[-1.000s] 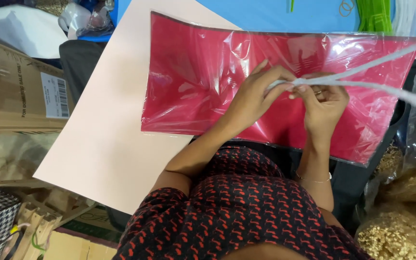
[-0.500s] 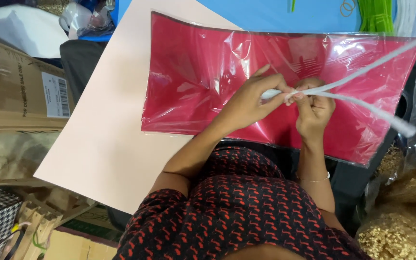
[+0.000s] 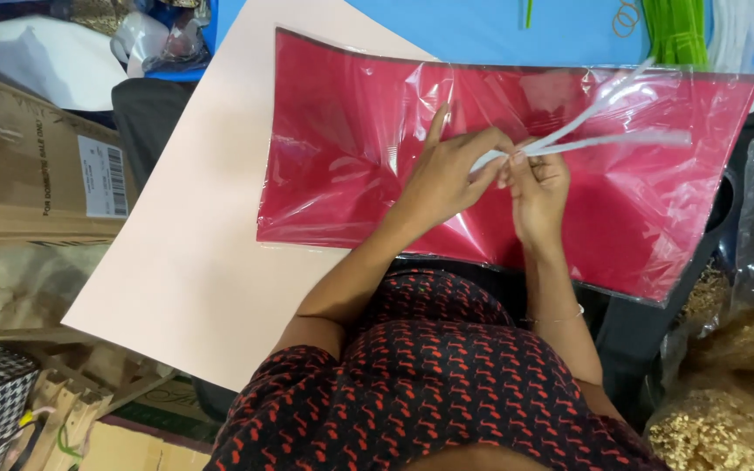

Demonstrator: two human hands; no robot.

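Red paper point(image 3: 342, 192), slipped inside a clear glossy plastic sleeve point(image 3: 656, 235), lies spread beneath both hands and reaches well past them on either side. Over its middle the left hand point(image 3: 442, 179) has its thumb and bent fingers pinched shut on the near ends of two white strips point(image 3: 608, 139), while its forefinger sticks out straight, away from the body. Just beside it, with fingertips touching at the same spot, the right hand point(image 3: 538, 187) is curled closed on the strips too, thumb pressed to the fingers. From that shared pinch the strips run away to the right of the hands, fanning apart as they go, one rising toward the far edge of the sleeve and the other running flatter across the red; both look slightly blurred. A thin bracelet point(image 3: 560, 318) sits on the right wrist. Under the red sheet, and spreading out to the left of the left hand and back toward the body, lies a large pale pink board point(image 3: 185, 253). Beyond the hands, past the far edge of the sleeve, a blue surface point(image 3: 482, 30) carries a bundle of green strips point(image 3: 674, 30). Far to the left of the left hand stands a brown cardboard box point(image 3: 19, 166).
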